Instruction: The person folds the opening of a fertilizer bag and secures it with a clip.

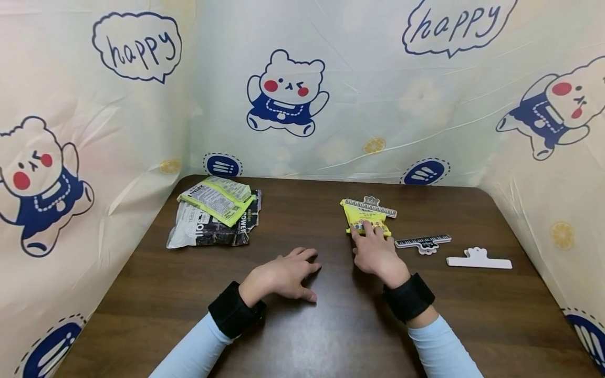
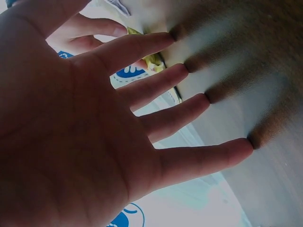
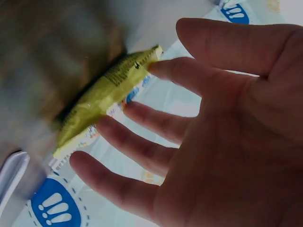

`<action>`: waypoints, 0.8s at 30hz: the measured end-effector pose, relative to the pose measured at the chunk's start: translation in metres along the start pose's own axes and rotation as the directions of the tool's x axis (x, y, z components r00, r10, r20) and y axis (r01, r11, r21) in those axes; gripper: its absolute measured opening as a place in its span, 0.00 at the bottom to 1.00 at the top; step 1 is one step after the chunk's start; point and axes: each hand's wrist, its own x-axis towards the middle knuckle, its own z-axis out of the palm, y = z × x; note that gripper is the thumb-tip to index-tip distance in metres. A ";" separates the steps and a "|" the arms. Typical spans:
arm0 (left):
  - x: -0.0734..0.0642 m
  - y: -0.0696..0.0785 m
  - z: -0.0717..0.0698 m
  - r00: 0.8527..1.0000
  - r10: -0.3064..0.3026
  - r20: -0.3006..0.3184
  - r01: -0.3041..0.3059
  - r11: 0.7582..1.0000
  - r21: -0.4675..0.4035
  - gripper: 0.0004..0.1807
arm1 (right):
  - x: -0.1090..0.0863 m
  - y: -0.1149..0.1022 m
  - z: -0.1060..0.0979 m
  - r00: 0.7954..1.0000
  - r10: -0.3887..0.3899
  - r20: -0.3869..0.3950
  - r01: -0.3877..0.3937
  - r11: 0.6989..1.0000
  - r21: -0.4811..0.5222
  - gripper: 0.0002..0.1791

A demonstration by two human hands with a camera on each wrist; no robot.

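Note:
My right hand [image 1: 378, 254] reaches to a small yellow snack bag [image 1: 363, 218], its spread fingertips on the near edge of the bag. In the right wrist view the fingers touch the printed face of the yellow bag [image 3: 106, 97], and the thumb stands apart. A ruler-marked clip [image 1: 369, 208] lies across the bag's far end. My left hand [image 1: 287, 274] rests with fingers spread on the bare wood in mid-table, holding nothing. Its fingertips [image 2: 199, 101] meet the tabletop in the left wrist view.
At the left back, a green packet [image 1: 219, 198] lies on a black-and-white bag [image 1: 200, 228]. To the right of the yellow bag are a black ruler-marked clip [image 1: 424, 243] and a white clip [image 1: 479, 261]. A printed curtain [image 1: 350, 115] surrounds the brown table [image 1: 302, 325].

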 end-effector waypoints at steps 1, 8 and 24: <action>0.000 0.000 0.000 1.000 0.001 -0.002 -0.001 1.000 -0.001 0.41 | 0.002 0.002 0.001 1.000 0.001 -0.009 -0.001 1.000 -0.001 0.33; -0.001 0.000 0.000 1.000 0.003 -0.009 -0.004 1.000 -0.007 0.41 | 0.010 0.014 0.002 0.999 0.010 -0.046 -0.010 1.000 0.004 0.34; -0.002 0.001 -0.001 1.000 0.000 0.002 0.000 1.000 -0.005 0.41 | 0.023 0.033 0.005 0.995 0.082 -0.053 -0.076 0.992 0.104 0.37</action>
